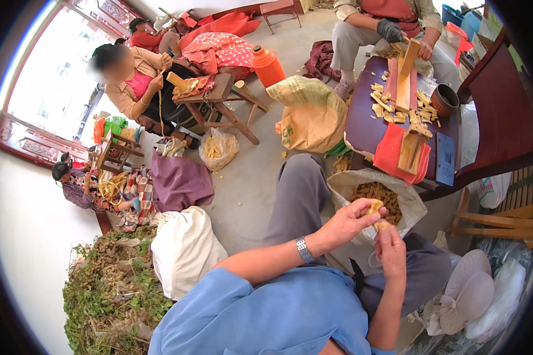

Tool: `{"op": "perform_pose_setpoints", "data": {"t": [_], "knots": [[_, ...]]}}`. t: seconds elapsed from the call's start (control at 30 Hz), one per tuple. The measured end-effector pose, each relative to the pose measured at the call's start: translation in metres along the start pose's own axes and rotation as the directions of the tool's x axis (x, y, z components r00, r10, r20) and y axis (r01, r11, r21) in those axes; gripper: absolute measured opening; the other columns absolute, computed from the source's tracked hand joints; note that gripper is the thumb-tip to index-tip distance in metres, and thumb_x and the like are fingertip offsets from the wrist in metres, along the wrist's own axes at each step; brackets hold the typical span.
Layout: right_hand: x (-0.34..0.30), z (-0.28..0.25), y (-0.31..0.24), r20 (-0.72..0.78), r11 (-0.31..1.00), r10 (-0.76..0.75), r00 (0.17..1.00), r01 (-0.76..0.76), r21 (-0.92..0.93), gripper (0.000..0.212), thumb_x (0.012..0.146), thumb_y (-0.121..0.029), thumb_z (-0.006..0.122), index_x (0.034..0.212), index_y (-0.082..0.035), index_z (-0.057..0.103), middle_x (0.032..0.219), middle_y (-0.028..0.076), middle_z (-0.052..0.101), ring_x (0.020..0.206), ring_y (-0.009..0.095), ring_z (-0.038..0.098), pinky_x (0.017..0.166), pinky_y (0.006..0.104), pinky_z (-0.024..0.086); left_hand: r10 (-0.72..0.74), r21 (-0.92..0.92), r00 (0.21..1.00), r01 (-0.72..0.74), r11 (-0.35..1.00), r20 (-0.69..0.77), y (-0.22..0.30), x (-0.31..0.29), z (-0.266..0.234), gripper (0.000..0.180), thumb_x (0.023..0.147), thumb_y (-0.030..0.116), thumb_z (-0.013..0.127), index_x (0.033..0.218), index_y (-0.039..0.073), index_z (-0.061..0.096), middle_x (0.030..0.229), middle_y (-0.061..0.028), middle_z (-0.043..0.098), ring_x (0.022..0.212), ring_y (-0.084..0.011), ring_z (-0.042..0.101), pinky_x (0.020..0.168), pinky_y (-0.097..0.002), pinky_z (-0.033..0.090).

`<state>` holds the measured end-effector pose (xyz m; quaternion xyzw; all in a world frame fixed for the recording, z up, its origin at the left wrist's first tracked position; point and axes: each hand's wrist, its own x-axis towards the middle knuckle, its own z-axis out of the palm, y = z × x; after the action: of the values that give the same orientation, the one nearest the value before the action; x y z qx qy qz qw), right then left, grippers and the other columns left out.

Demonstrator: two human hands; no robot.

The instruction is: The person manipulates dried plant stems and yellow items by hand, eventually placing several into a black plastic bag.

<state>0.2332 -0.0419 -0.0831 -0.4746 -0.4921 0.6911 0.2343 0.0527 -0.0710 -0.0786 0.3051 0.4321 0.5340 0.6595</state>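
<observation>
My left hand [356, 218], a metal watch on its wrist, is closed on a pale yellow root-like piece [375, 206]. Just below it, my right hand [391, 248] pinches a yellowish piece [382, 226] with thumb and fingers. Whether both hands hold one piece or two, I cannot tell. Both hands are over the near side of an open white woven sack [417, 208] between my knees. Brown-yellow pieces [378, 193] fill its inside, partly hidden by my left hand.
Beyond the sack stands a dark table [361, 127] with a wooden board [404, 89], red cloth [391, 145], yellow pieces and a dark cup [445, 100]. Across it a person [391, 26] works, one hand gloved. A tan sack [311, 112], white bundle [186, 248] and plant heap [109, 290] lie leftward.
</observation>
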Motion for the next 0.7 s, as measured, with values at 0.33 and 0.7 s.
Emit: {"op": "perform_pose_setpoints", "data": {"t": [0.33, 0.7], "knots": [[-0.011, -0.009, -0.003, 0.089, 0.950, -0.080, 0.993, 0.049, 0.307, 0.026, 0.102, -0.023, 0.054, 0.083, -0.005, 0.057, 0.064, -0.002, 0.050, 0.052, 0.006, 0.042, 0.046, 0.0228, 0.032, -0.105, -0.112, 0.944, 0.146, 0.983, 0.313, 0.030, -0.007, 0.017, 0.037, 0.101, 0.019, 0.056, 0.134, 0.005, 0.048, 0.136, -0.0073, 0.056, 0.123, -0.0159, 0.053, 0.107, -0.0355, 0.040], [-0.012, 0.003, 0.011, 0.004, 0.927, -0.111, 0.994, 0.102, 0.361, 0.037, 0.100, -0.028, 0.052, 0.069, -0.007, 0.051, 0.057, 0.000, 0.046, 0.046, 0.008, 0.040, 0.043, 0.0227, 0.029, -0.086, -0.072, 0.982, 0.100, 0.992, 0.167, 0.009, -0.012, 0.009, 0.029, 0.095, 0.016, 0.066, 0.119, 0.005, 0.055, 0.115, -0.0032, 0.064, 0.108, -0.0107, 0.058, 0.095, -0.0280, 0.046]]}}
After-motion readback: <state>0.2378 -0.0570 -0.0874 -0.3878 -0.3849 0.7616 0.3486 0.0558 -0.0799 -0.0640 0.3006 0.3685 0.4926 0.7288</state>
